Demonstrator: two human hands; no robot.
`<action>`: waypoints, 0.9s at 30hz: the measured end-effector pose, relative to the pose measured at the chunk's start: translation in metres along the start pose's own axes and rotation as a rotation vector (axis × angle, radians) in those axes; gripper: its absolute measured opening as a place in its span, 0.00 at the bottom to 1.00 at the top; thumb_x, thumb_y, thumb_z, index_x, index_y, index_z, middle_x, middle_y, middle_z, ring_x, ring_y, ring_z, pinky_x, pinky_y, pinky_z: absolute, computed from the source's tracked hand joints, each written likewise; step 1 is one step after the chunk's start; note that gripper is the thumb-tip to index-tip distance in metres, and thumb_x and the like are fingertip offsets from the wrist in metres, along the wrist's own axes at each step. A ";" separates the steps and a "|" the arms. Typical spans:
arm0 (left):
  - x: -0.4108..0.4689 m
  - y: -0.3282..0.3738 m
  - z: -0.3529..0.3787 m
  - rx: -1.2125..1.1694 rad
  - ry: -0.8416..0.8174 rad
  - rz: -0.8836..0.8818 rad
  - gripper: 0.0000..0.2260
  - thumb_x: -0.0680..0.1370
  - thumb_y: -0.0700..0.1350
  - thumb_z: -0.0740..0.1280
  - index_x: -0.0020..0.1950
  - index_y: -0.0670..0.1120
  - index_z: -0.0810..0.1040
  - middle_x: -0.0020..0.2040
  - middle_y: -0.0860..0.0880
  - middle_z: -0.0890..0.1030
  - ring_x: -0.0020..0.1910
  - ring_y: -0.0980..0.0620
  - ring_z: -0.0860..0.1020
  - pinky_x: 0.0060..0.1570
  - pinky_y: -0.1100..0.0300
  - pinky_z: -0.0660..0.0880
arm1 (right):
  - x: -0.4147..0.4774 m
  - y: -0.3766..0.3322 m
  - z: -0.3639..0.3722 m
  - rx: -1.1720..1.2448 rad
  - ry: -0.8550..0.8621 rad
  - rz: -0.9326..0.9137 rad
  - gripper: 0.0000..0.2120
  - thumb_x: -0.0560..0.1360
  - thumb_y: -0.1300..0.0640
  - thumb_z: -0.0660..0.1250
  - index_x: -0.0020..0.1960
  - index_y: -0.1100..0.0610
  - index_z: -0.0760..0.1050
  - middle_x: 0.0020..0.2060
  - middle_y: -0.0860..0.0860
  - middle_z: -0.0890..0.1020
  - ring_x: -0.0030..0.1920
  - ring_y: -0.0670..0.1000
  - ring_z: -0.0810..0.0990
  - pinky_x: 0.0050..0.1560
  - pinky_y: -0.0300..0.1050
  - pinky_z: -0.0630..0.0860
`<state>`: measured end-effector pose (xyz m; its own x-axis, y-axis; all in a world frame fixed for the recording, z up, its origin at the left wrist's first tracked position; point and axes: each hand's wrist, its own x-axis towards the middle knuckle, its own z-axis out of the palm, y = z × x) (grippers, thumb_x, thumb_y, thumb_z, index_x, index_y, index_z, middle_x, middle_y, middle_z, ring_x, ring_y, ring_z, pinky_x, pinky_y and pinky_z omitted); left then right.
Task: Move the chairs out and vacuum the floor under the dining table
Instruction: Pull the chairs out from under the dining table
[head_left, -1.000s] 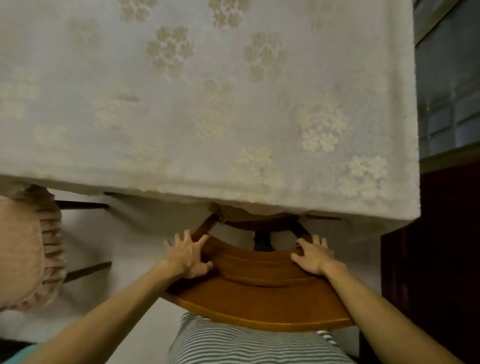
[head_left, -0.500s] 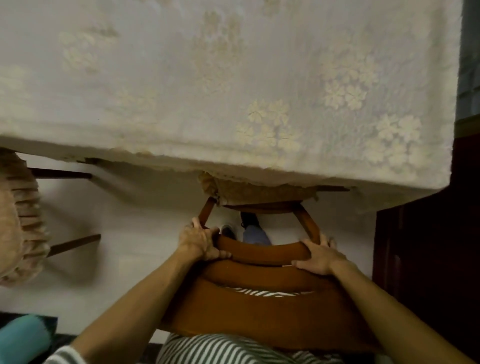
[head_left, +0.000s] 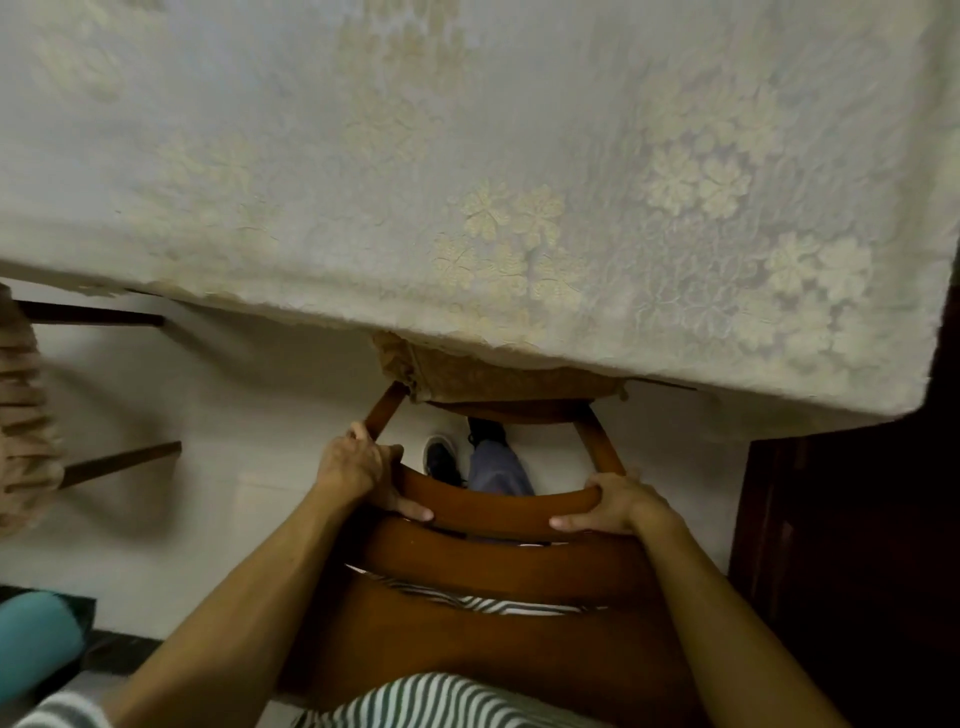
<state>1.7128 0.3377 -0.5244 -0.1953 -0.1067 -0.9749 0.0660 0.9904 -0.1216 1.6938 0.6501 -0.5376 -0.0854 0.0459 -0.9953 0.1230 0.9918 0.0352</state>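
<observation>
Chair | farther out from table | left hand, right hand now gripping backrest

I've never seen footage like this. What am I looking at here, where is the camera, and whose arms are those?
No machine here: a person wears a camera on the head, looking down, so the arms are their own. The left hand and right hand both grip a curved wooden slat of a chair whose seat sits partly under the table. The table wears a pale flowered tablecloth with nothing showing on it. Through the chair back you see the person's shoe on the light floor. A second chair with a frilled cushion sits at the left edge.
</observation>
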 end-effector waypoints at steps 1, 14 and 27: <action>0.000 0.001 -0.002 -0.013 -0.009 -0.007 0.51 0.56 0.82 0.63 0.73 0.57 0.64 0.68 0.39 0.63 0.63 0.41 0.72 0.59 0.50 0.72 | 0.002 -0.001 -0.004 0.017 -0.005 0.012 0.52 0.58 0.26 0.72 0.75 0.48 0.62 0.75 0.57 0.57 0.71 0.60 0.65 0.68 0.58 0.70; -0.021 0.027 0.040 -0.204 -0.167 -0.037 0.50 0.57 0.79 0.67 0.74 0.58 0.62 0.71 0.41 0.60 0.68 0.42 0.66 0.63 0.45 0.71 | -0.004 0.020 0.001 -0.138 -0.105 0.019 0.61 0.55 0.22 0.71 0.79 0.50 0.56 0.78 0.55 0.57 0.76 0.59 0.60 0.73 0.58 0.64; -0.087 0.127 0.198 -0.577 -0.224 -0.068 0.53 0.57 0.80 0.65 0.76 0.56 0.61 0.73 0.40 0.59 0.72 0.38 0.64 0.68 0.44 0.67 | -0.048 0.071 0.062 -0.560 -0.058 0.066 0.55 0.62 0.26 0.70 0.80 0.46 0.51 0.79 0.55 0.49 0.78 0.61 0.54 0.75 0.59 0.59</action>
<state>1.9316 0.4558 -0.4921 0.0332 -0.1248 -0.9916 -0.4911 0.8621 -0.1249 1.7681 0.7110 -0.4931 -0.0385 0.1188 -0.9922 -0.4185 0.8997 0.1239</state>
